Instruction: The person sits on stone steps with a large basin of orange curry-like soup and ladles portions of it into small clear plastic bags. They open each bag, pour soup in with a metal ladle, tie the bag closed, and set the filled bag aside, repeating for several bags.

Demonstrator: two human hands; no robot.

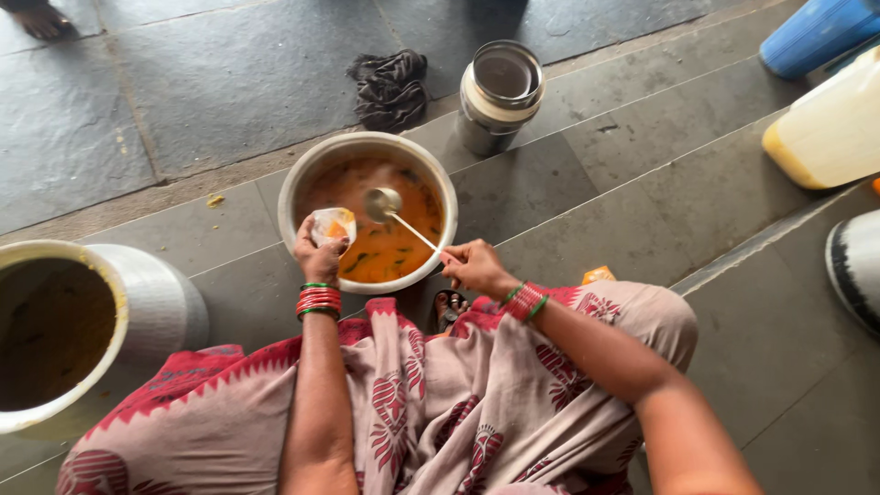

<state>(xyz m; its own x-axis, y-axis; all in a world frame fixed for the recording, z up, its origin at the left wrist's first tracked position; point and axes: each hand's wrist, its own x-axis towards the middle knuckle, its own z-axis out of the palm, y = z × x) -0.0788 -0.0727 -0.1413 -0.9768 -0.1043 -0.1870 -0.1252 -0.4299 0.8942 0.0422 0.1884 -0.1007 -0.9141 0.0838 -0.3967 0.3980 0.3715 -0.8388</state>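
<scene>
A wide metal pot (302, 174) of orange curry with dark green bits stands on the stone floor in front of my knees. My left hand (317, 257) holds a small clear plastic bag (333, 225) open over the pot's near left rim; some orange liquid shows inside it. My right hand (472, 266) grips the thin handle of a steel ladle (383, 203), whose bowl hangs over the curry, just right of the bag. Red and green bangles ring both wrists.
A large white pot (151, 302) with dark contents stands at the left. Beyond the curry pot sit a steel lidded canister (500, 92) and a crumpled dark cloth (390, 87). A yellowish jerrycan (830, 128) and a blue container (816, 32) are at the right. Another person's foot (41, 18) shows at the top left.
</scene>
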